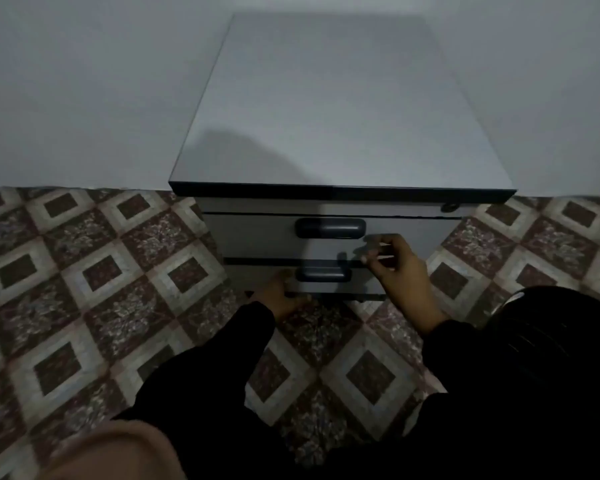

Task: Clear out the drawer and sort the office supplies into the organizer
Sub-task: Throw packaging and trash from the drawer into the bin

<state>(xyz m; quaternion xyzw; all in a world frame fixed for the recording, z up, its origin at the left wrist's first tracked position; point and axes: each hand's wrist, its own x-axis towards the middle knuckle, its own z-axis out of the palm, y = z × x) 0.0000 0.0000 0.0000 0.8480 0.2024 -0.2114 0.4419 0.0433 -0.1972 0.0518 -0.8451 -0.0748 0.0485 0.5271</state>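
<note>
**Hands at the lower drawer of a closed cabinet**

Left to right, over a patterned tile floor [94,271]: the left hand [279,294] rests at the lower left corner of the lower drawer [257,277], fingers curled toward its bottom edge; whether they actually grip that edge cannot be told in the dim light. At centre, the lower handle [323,274] sits below the upper handle [329,228], both untouched. The right hand [397,268] hovers just right of the lower handle, fingers loosely bent and slightly spread, holding nothing. Both drawers of the grey cabinet [340,109] appear shut, so the supplies are hidden; no organizer is in view. Risk, as a judgement: pulling from one corner could skew and jam the drawer, and fingers beneath it could be pinched.
</note>
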